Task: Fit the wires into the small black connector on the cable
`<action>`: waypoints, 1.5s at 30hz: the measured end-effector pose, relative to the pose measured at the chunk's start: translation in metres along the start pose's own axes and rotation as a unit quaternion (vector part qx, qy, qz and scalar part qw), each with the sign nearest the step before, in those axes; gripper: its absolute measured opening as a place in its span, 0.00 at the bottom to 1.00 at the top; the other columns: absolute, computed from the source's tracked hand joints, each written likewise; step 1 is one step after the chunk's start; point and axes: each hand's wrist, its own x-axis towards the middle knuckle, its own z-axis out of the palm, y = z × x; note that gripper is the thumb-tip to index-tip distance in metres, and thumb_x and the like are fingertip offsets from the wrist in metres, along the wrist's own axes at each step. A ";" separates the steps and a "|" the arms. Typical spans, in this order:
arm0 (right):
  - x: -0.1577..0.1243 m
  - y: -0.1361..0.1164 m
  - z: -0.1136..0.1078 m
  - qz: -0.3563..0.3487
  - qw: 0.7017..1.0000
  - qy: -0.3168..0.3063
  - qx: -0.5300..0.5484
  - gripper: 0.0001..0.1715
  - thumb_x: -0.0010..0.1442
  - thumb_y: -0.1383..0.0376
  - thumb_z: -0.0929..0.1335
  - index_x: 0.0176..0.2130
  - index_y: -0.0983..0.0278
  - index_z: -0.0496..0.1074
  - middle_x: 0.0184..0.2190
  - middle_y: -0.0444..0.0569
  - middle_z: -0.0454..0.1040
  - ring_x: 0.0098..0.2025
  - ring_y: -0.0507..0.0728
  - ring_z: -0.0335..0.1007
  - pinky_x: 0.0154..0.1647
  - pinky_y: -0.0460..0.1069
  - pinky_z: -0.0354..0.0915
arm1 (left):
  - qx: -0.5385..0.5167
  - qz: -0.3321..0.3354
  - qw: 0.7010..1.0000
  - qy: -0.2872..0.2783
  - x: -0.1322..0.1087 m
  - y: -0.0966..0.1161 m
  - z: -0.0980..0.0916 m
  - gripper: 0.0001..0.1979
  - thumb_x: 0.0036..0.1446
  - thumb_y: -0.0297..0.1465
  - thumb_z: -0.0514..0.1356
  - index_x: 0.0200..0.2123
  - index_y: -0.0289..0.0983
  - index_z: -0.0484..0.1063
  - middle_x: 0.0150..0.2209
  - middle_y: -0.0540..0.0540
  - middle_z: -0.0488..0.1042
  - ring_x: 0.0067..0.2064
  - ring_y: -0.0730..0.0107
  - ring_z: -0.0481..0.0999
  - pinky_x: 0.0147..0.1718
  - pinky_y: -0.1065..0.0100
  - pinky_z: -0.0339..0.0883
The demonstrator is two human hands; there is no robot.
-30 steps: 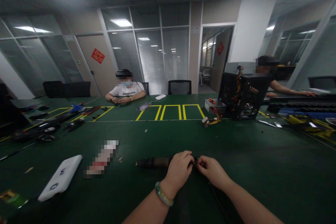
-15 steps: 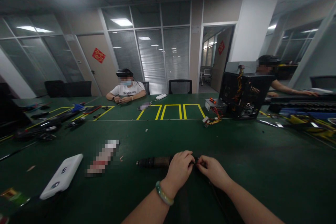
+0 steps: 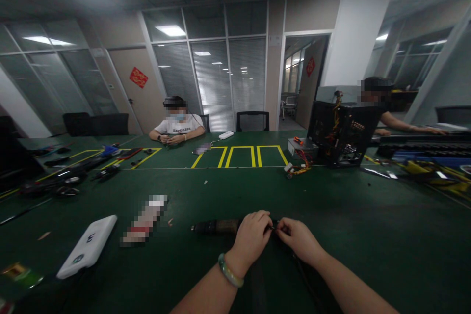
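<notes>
Green matting covers the long table (image 3: 368, 235) in a glass-walled office.

1. Left hand (image 3: 252, 238): fingers curled shut over the right end of a dark cylindrical tool (image 3: 217, 227). A green bracelet (image 3: 230, 272) sits on the wrist.
2. Right hand (image 3: 299, 239): fingertips pinched together, touching my left fingertips at the tool's right end. The part they pinch is hidden between the two hands.
3. Tool position: flat on the matting, directly in front of me. Long axis runs left to right across my view; the narrow tip points left, and the right end is covered by my left hand.
4. A thin black cable (image 3: 303, 274) runs from under my right hand toward me; its far end is cut off at the lower frame edge.
5. Left of the tool lie a blurred-out object (image 3: 145, 221) and, further left, a white device (image 3: 88, 246), both well apart from the tip.
6. Open matting extends to my right and ahead as far as the yellow tape rectangles (image 3: 239, 157). The table's near edge is out of view.
7. Beyond: an open computer case (image 3: 340, 132) and a seated person (image 3: 177, 125).
</notes>
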 end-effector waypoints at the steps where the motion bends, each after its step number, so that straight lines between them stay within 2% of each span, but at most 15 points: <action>1: 0.000 0.000 0.000 -0.002 1.000 0.000 -0.001 0.07 0.60 0.64 0.66 0.33 0.62 0.73 0.27 0.43 0.76 0.29 0.53 0.71 0.29 0.45 0.60 | 0.000 0.001 1.000 -0.002 0.000 0.000 0.000 0.08 0.57 0.22 0.59 0.39 0.41 0.70 0.50 0.48 0.71 0.52 0.62 0.70 0.52 0.58 0.64; 11: 0.001 0.002 0.001 -0.001 1.000 0.006 -0.001 0.07 0.60 0.64 0.66 0.32 0.62 0.73 0.26 0.43 0.76 0.28 0.53 0.70 0.29 0.45 0.60 | -0.004 -0.006 1.000 0.011 0.000 0.001 0.001 0.09 0.57 0.22 0.59 0.40 0.39 0.69 0.50 0.47 0.72 0.51 0.60 0.70 0.51 0.56 0.64; 22: 0.000 0.000 0.000 0.003 1.000 -0.002 0.003 0.07 0.60 0.64 0.66 0.33 0.62 0.73 0.27 0.42 0.76 0.29 0.53 0.71 0.29 0.45 0.60 | 0.013 0.004 1.000 -0.005 0.000 0.000 0.001 0.10 0.58 0.23 0.59 0.41 0.40 0.70 0.51 0.47 0.71 0.52 0.62 0.70 0.52 0.57 0.64; 30: -0.001 0.001 0.000 -0.004 1.000 -0.003 0.002 0.08 0.61 0.63 0.65 0.34 0.62 0.74 0.28 0.43 0.76 0.30 0.53 0.71 0.29 0.45 0.60 | 0.010 0.007 1.000 -0.007 0.001 0.000 -0.001 0.09 0.57 0.22 0.60 0.39 0.41 0.71 0.50 0.49 0.71 0.52 0.63 0.70 0.52 0.58 0.63; 36: 0.001 0.002 0.000 0.002 1.000 -0.002 -0.005 0.07 0.61 0.64 0.66 0.32 0.62 0.73 0.26 0.42 0.76 0.28 0.53 0.70 0.28 0.45 0.59 | 0.008 -0.004 1.000 -0.001 0.001 0.001 0.000 0.09 0.57 0.23 0.59 0.41 0.40 0.69 0.51 0.46 0.71 0.52 0.60 0.70 0.52 0.57 0.64; 45: -0.001 -0.003 -0.002 0.001 1.000 -0.001 -0.004 0.07 0.61 0.64 0.66 0.32 0.62 0.73 0.26 0.42 0.76 0.29 0.53 0.71 0.29 0.45 0.59 | 0.005 0.008 1.000 -0.007 0.000 -0.001 0.002 0.09 0.57 0.22 0.60 0.39 0.41 0.70 0.51 0.49 0.70 0.53 0.62 0.69 0.53 0.57 0.63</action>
